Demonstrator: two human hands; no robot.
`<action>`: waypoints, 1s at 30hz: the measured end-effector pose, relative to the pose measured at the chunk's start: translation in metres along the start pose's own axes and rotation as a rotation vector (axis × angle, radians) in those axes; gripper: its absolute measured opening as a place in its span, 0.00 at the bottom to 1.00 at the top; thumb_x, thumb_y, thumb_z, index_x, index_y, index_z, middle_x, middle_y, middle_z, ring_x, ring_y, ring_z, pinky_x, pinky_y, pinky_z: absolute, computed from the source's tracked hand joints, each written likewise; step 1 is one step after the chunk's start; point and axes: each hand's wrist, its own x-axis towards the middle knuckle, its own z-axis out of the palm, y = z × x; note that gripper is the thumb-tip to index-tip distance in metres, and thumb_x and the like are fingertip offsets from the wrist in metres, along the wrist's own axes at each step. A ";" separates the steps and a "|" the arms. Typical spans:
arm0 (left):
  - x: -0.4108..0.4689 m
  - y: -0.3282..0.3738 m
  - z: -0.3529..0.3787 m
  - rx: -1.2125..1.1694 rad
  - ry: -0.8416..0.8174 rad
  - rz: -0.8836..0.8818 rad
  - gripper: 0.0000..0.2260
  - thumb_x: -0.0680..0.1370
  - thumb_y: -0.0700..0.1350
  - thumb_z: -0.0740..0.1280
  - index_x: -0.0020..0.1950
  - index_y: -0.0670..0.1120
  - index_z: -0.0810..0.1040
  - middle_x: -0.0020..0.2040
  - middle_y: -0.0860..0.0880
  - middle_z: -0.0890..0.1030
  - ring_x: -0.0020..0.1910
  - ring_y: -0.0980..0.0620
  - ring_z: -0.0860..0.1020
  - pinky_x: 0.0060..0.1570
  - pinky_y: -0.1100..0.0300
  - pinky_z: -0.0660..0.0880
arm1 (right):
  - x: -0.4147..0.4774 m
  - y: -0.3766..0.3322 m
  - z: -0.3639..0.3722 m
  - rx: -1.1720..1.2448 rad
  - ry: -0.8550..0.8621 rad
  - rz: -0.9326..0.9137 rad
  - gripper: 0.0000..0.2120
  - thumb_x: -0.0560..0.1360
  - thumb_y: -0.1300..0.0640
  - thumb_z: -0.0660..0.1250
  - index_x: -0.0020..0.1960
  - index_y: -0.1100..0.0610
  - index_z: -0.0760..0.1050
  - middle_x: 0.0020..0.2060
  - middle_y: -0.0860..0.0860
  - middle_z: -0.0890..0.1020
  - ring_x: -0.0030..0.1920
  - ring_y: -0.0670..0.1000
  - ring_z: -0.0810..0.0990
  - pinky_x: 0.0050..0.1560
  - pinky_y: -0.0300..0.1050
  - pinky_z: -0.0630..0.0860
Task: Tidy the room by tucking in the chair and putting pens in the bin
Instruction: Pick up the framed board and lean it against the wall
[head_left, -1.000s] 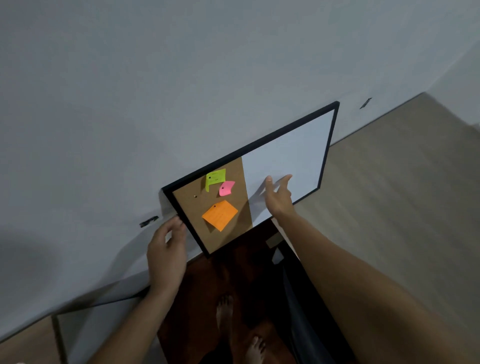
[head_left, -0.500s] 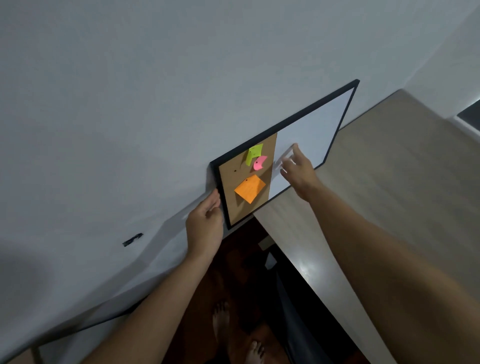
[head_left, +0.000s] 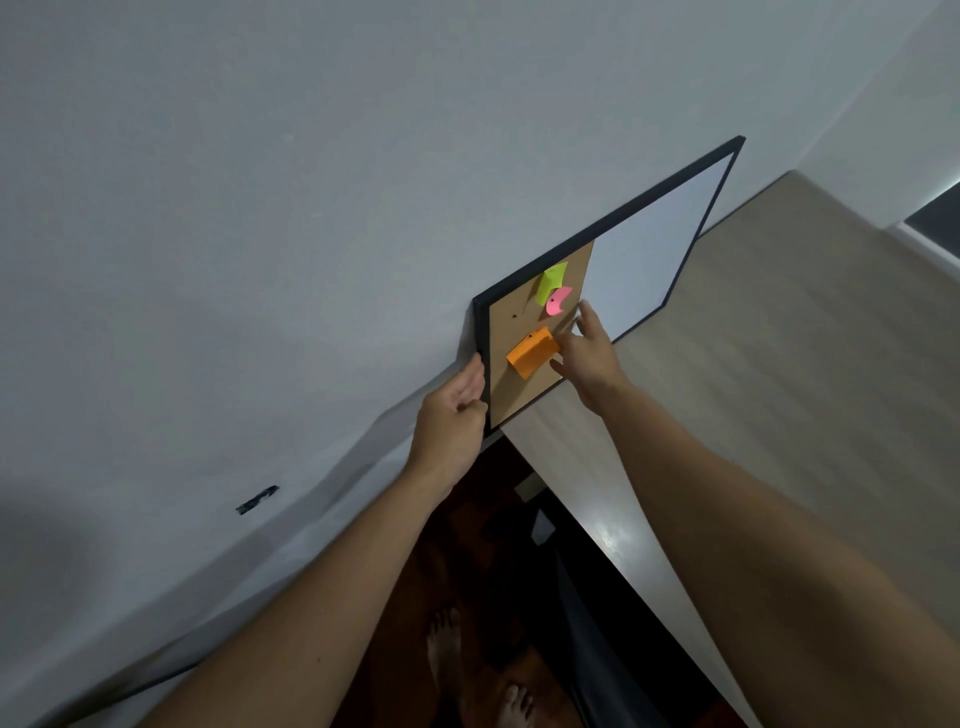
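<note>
A black-framed board (head_left: 613, 228), half cork and half white, leans against the grey wall above a pale desk (head_left: 779, 374). My left hand (head_left: 452, 421) grips the board's left frame edge near its lower corner. My right hand (head_left: 589, 358) lies with spread fingers on the cork half, touching an orange note (head_left: 527, 353) that is bent up at its right side. A green note (head_left: 553, 280) and a pink note (head_left: 558, 302) are pinned above it. No chair, pen or bin shows in this view.
The desk's near edge runs diagonally down to the right. Below it lie a dark reddish floor and my bare feet (head_left: 447, 649). A small black mark (head_left: 257, 500) sits on the wall at the left. A dark opening (head_left: 935, 218) shows at far right.
My right hand slid from the white half onto the cork half and now touches the orange note, which has curled. My left hand stays on the frame's left edge.
</note>
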 end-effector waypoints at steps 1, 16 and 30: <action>0.000 0.000 0.000 0.004 -0.018 0.001 0.32 0.83 0.31 0.60 0.83 0.55 0.64 0.81 0.56 0.70 0.79 0.59 0.69 0.81 0.49 0.66 | 0.002 0.002 0.001 -0.007 0.006 0.004 0.32 0.86 0.57 0.63 0.85 0.44 0.53 0.83 0.52 0.63 0.76 0.62 0.70 0.60 0.56 0.77; 0.001 0.027 0.013 0.088 -0.054 0.021 0.28 0.85 0.37 0.60 0.85 0.50 0.60 0.82 0.52 0.69 0.81 0.53 0.68 0.75 0.58 0.66 | 0.013 -0.003 -0.007 0.033 0.033 0.047 0.33 0.83 0.56 0.64 0.84 0.47 0.56 0.81 0.54 0.65 0.78 0.63 0.68 0.74 0.65 0.72; -0.026 0.012 0.013 0.148 -0.069 0.049 0.23 0.85 0.41 0.63 0.81 0.51 0.69 0.76 0.56 0.74 0.66 0.62 0.73 0.57 0.68 0.68 | -0.058 0.012 -0.043 -0.131 0.072 0.018 0.31 0.85 0.54 0.63 0.85 0.55 0.57 0.83 0.55 0.64 0.81 0.56 0.66 0.71 0.48 0.67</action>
